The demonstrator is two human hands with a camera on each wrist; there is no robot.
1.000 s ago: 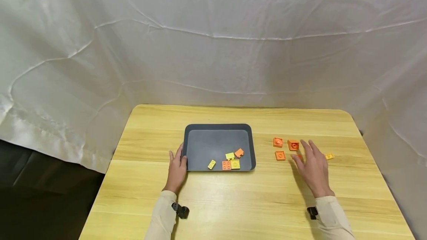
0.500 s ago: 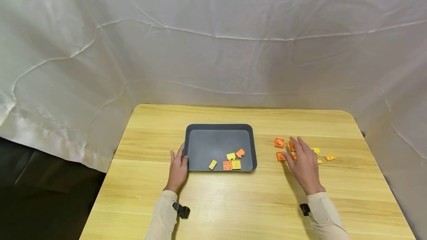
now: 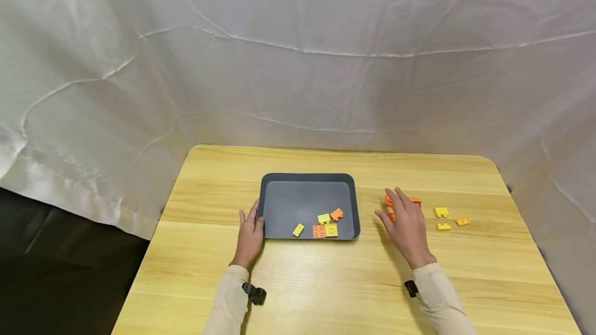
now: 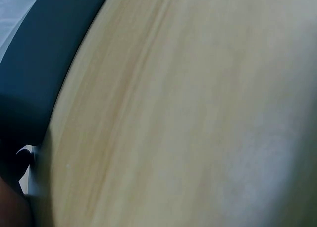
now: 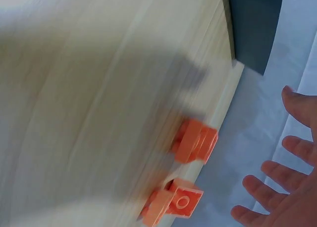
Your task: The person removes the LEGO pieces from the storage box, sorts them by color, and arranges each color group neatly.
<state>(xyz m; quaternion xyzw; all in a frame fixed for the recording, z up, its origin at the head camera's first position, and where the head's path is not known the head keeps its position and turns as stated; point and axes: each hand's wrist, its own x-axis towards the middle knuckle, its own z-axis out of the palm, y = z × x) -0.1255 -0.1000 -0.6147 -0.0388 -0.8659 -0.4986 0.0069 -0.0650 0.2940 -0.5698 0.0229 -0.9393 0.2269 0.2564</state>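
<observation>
1. Fingers apart and holding nothing, the right hand (image 3: 407, 227) hovers by the orange bricks (image 5: 194, 142), which I watch from my remote post.
2. Those orange bricks sit on the table to the right of the tray (image 3: 300, 201); the hand partly covers them in the head view, and the right wrist view shows bare space between fingertips and bricks.
3. Farther right lie a yellow brick (image 3: 441, 212), a smaller yellow piece (image 3: 444, 227) and an amber piece (image 3: 462, 221), all apart.
4. At the tray's left wall rests the left hand (image 3: 249, 238), thumb by the near corner; whether it pinches the rim, I cannot tell.
5. Inside the dark gray tray, five bricks gather toward the near side: a two-stud yellow (image 3: 298, 229) apart at left, an orange four-stud (image 3: 318, 231) beside a yellow square (image 3: 331, 230), with a lime-yellow brick (image 3: 323, 218) and a tilted orange one (image 3: 337, 214) just behind.
6. Pale curtains (image 3: 298, 87) rise behind the wood-grain table (image 3: 326, 283).
</observation>
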